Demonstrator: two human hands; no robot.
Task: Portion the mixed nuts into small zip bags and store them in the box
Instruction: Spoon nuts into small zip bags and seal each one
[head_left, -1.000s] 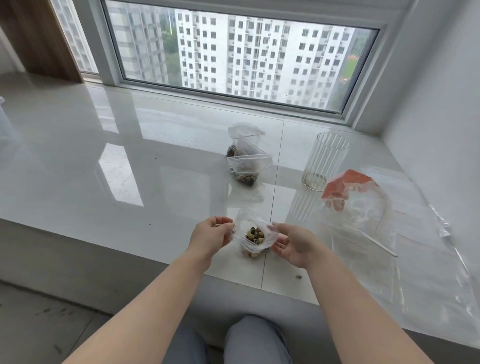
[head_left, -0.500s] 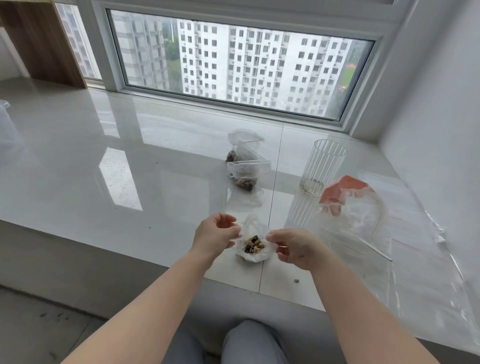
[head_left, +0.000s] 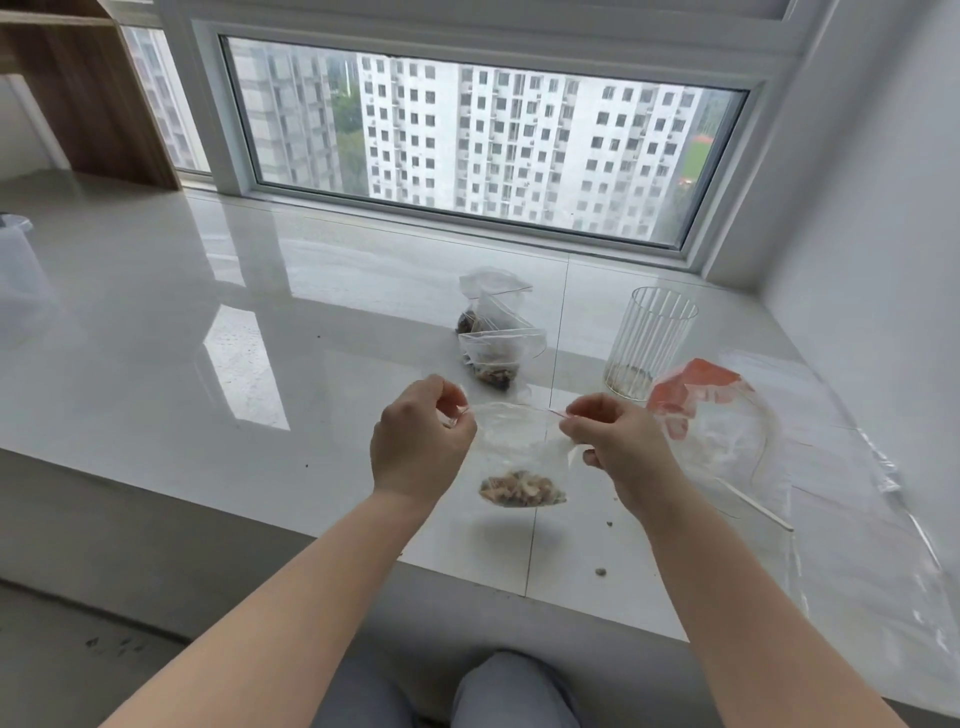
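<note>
Grip: left hand (head_left: 421, 447) and right hand (head_left: 615, 441) each pinch a top corner of the small zip bag (head_left: 519, 452).
Position: hangs above the sill (head_left: 156, 364).
Handling: light, limp, slippery film; nuts (head_left: 521, 488) weigh the bottom, so hold by the zip strip.

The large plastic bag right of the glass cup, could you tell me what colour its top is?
Orange-red on the large bag, otherwise clear; head view.
</note>
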